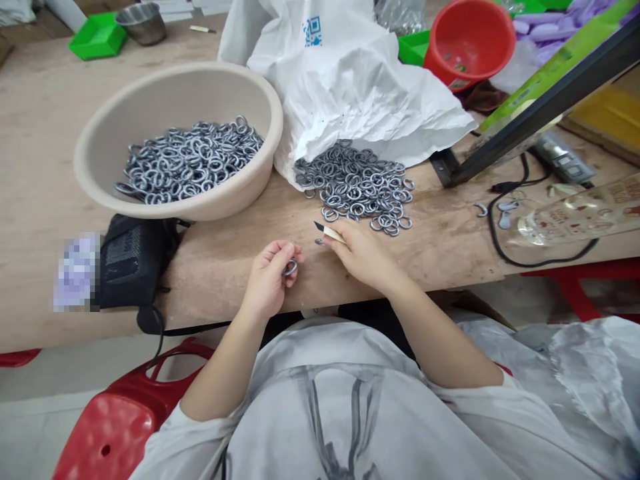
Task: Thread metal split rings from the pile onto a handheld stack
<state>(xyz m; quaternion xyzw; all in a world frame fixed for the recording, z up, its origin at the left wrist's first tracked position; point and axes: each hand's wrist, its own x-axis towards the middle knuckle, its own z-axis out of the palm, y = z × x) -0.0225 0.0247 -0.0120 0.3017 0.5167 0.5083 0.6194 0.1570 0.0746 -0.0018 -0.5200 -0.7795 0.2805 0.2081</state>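
My left hand [270, 277] is closed, with a grey ring [291, 267] pinched at the fingertips just over the table edge. In my right hand [363, 252] is a small knife [332, 233] with a cream handle and a dark pointed blade, aimed left. Another grey ring [319, 241] shows just under the blade by the right fingers; whether they touch it I cannot tell. Beyond the right hand, a pile of grey rings [365, 183] spills from the mouth of a white woven sack [345, 87]. Many more rings [195, 160] lie in a large beige basin [175, 87] to the left.
A black bag [133, 263] sits by the table's front edge at left. On the right are a dark metal post [540, 100], a black cable [493, 230] and a clear printed plastic bag [585, 213]. A red bucket [470, 40] stands behind; a red stool [115, 420] is below left.
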